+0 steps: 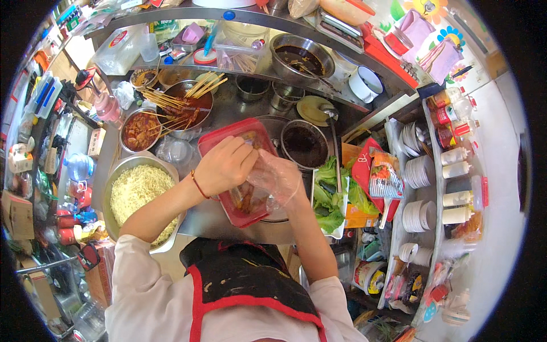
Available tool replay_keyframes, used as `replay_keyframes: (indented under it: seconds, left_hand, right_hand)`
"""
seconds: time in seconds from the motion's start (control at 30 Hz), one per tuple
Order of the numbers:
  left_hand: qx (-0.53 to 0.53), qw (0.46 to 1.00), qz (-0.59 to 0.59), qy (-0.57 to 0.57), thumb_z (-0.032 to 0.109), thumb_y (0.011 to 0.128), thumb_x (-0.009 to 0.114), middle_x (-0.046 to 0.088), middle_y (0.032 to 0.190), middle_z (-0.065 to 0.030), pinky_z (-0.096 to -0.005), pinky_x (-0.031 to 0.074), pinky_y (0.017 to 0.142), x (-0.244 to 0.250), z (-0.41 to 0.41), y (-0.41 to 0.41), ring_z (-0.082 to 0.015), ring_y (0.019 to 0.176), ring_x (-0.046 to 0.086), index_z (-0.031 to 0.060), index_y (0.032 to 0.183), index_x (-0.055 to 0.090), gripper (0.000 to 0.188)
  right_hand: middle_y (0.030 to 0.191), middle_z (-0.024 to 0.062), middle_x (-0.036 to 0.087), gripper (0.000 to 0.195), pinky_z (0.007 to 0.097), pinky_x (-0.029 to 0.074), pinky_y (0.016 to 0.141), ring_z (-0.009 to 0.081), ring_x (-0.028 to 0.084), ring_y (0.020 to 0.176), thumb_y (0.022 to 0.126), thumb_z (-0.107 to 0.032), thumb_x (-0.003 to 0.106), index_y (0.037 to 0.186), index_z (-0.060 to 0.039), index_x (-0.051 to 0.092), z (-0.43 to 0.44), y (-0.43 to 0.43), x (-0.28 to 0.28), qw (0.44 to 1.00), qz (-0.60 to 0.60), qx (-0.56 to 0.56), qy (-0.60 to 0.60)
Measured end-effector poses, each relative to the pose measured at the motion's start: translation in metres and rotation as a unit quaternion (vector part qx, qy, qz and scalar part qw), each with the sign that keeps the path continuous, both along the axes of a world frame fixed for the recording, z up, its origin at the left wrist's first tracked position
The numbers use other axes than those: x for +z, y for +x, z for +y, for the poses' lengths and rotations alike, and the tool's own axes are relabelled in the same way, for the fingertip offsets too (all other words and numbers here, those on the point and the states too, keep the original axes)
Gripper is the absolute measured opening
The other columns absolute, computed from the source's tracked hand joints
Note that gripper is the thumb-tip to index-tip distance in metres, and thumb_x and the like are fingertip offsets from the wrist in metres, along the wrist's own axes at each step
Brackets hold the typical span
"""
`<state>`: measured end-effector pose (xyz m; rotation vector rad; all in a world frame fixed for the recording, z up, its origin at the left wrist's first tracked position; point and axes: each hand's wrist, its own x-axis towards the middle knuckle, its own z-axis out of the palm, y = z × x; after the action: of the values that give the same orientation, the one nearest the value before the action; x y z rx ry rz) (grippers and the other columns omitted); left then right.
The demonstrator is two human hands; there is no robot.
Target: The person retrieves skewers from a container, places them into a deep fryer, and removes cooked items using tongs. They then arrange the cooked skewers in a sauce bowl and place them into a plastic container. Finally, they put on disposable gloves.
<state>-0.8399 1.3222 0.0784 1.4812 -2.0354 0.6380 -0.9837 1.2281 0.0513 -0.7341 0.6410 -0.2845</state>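
A clear plastic glove covers my right hand (pixel 280 177), which is over a red plastic tray (pixel 209 143) of food pieces. My left hand (pixel 230 164) is bare, with a cord bracelet at its wrist. Its fingers pinch together at the gloved fingertips, above the middle of the tray. The tray lies tilted on the steel counter (pixel 201 222), and my hands hide part of what it holds. To its left stands a large bowl of pale noodles (pixel 141 196). Close by on the right is a steel pot of dark liquid (pixel 305 143).
Wooden skewers (pixel 207 85) stick out of a pot of red sauce; a bowl of red stew (pixel 141 130) sits beside it. Leafy greens (pixel 329 196) fill a white tray at right, with a ladle (pixel 335 128) above. A raised shelf (pixel 256 77) crosses the back, carrying a steel basin (pixel 301 60).
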Motion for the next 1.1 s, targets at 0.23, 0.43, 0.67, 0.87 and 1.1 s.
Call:
replay_keyframes:
  seconds: [0.23,0.43,0.67,0.87,1.1]
  left_hand:
    - [0.099,0.987,0.126,-0.024,0.009,0.066,0.058,0.051,0.076,-0.0087,-0.0336,0.043,0.062,0.008,-0.023,-0.028,-0.0253,0.070,0.050,0.0009,0.080,0.056,0.016]
    - [0.153,0.961,0.229,0.010,0.011,0.073,0.064,0.056,0.080,-0.0122,-0.0359,0.047,0.065,0.001,-0.034,-0.115,-0.0287,0.075,0.055,0.0017,0.088,0.054,0.021]
    - [0.100,0.964,0.245,-0.009,0.011,0.074,0.066,0.059,0.072,-0.0113,-0.0347,0.048,0.054,-0.048,-0.047,-0.128,-0.0276,0.061,0.059,0.0030,0.082,0.055,0.016]
    - [0.087,0.979,0.182,-0.031,0.015,0.072,0.070,0.057,0.064,-0.0076,-0.0334,0.048,0.049,-0.042,-0.044,-0.137,-0.0229,0.057,0.059,0.0038,0.075,0.055,0.019]
    - [0.066,0.965,0.243,-0.069,0.013,0.072,0.069,0.057,0.066,-0.0080,-0.0337,0.048,0.051,-0.036,-0.051,-0.114,-0.0249,0.058,0.058,0.0018,0.075,0.056,0.018]
  right_hand:
    - [0.092,0.0049,0.060,0.046,0.0294,0.043,0.061,0.0153,0.057,0.078,0.084,-0.036,0.057,0.121,-0.0105,0.049,-0.024,0.004,0.004,0.994,-0.064,-0.020,0.086]
    - [0.139,0.0192,0.025,0.079,0.0472,0.038,0.092,0.0371,0.043,0.112,0.078,-0.071,0.034,0.141,-0.0290,0.011,-0.047,0.003,-0.031,0.950,-0.247,0.109,0.159]
    - [0.144,0.0161,0.013,0.069,0.0624,0.015,0.099,0.0393,0.019,0.129,0.082,-0.055,0.045,0.139,-0.0256,0.021,-0.046,0.006,-0.061,0.915,-0.317,0.173,0.180]
    - [0.141,0.0169,0.023,0.068,0.0657,0.009,0.099,0.0340,0.014,0.133,0.079,-0.064,0.042,0.135,-0.0270,0.032,-0.042,0.016,-0.037,0.861,-0.336,0.136,0.356]
    - [0.141,0.0217,0.022,0.064,0.0580,0.029,0.097,0.0423,0.033,0.123,0.080,-0.066,0.038,0.131,-0.0266,0.040,-0.068,0.043,-0.026,0.763,-0.425,0.194,0.447]
